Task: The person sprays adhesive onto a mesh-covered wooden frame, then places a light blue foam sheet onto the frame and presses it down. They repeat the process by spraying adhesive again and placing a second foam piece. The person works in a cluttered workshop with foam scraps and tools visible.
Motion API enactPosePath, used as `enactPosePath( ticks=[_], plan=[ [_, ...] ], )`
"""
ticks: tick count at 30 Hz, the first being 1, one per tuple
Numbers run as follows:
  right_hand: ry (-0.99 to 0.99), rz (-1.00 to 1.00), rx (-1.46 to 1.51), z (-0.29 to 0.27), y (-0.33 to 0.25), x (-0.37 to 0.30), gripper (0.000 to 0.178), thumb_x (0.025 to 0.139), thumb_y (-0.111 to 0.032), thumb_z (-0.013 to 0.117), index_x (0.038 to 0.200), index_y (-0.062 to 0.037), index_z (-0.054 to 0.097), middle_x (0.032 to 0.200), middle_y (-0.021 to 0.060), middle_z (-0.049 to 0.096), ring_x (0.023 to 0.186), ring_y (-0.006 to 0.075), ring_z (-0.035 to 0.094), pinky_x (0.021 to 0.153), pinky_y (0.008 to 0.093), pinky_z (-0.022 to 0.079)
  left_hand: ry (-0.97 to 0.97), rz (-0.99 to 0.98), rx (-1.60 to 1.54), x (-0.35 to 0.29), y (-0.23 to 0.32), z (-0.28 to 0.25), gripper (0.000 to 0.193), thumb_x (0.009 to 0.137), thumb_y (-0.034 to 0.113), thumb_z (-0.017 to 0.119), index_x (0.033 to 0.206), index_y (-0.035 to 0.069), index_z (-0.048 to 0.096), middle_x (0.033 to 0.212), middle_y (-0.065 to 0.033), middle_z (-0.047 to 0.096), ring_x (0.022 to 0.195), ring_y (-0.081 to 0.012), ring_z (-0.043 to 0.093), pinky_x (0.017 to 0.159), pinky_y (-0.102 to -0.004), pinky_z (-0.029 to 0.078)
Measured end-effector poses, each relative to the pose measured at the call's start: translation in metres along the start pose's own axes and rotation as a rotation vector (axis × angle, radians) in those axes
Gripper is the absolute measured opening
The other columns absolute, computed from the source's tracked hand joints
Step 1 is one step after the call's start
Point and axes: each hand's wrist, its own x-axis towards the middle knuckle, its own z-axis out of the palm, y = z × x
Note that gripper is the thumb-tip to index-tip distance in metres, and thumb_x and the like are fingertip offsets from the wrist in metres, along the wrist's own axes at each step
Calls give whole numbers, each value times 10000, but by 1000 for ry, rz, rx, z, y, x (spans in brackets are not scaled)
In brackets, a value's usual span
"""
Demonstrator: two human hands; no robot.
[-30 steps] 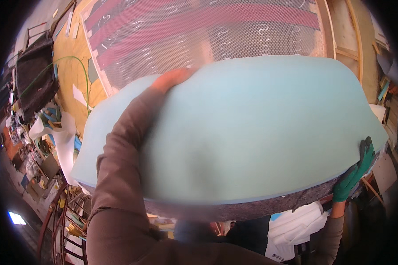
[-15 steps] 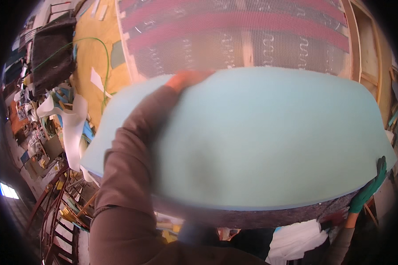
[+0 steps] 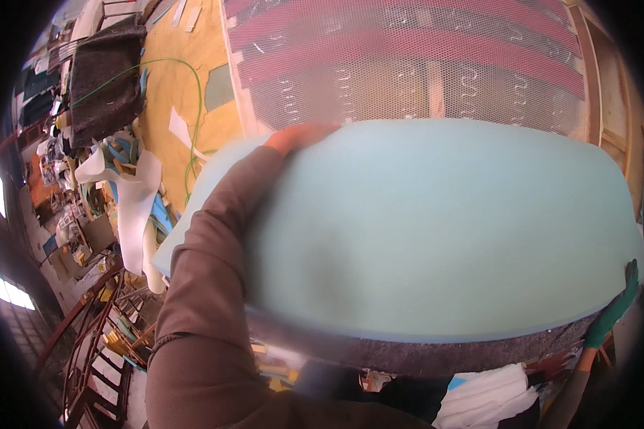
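Observation:
A large pale blue-green foam sheet (image 3: 436,229) with rounded sides spreads in front of me, resting over a dark fabric-covered edge (image 3: 408,355). My left hand (image 3: 302,137) reaches across the foam and grips its far edge; the fingertips are blurred and partly hidden there. At the near right corner my right hand (image 3: 612,309), in a green glove, holds the rim with fingers along its side. Beyond the foam lies a wooden frame (image 3: 594,93) with zigzag springs, dark netting and red webbing bands (image 3: 408,43).
A yellow board surface (image 3: 168,93) with a green hose (image 3: 199,86) lies at the far left. White sheet scraps (image 3: 132,200) and a dark cloth-covered block (image 3: 107,79) are nearby. Dark red metal racks (image 3: 96,357) stand lower left. White folded material (image 3: 486,397) sits below the foam.
The foam and the frame beyond it appear shifted slightly right and down in the view. Both hands stay at the foam's edges, the right one a little farther right.

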Motion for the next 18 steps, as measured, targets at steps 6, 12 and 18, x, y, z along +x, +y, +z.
enactPosePath(
  ticks=[6, 12, 18],
  plan=[
    [11, 70, 71, 3, -18, -1, 691, 1118, -531, 353, 1549, -2, 465, 1618, 191, 438, 1485, 361, 412, 1252, 532, 314, 162, -121, 45, -32, -63, -35, 751, 1103, 631, 308, 1485, 50, 593, 1461, -235, 636, 1361, -374, 603, 1200, -424, 404],
    [54, 118, 168, 8, -44, 0, 694, 1117, -546, 348, 1482, 26, 490, 1581, 231, 416, 1452, 392, 400, 1237, 559, 312, 48, -13, 119, -35, -67, -17, 753, 1084, 666, 363, 1505, 86, 595, 1512, -228, 598, 1416, -371, 561, 1220, -417, 378],
    [43, 119, 167, 5, -47, 3, 702, 1115, -554, 348, 1479, 28, 494, 1579, 232, 419, 1450, 392, 402, 1237, 558, 311, 170, 131, -57, -6, 11, -32, 718, 1116, 574, 377, 1581, 37, 483, 1600, -205, 518, 1513, -339, 453, 1261, -397, 324]
  ],
)
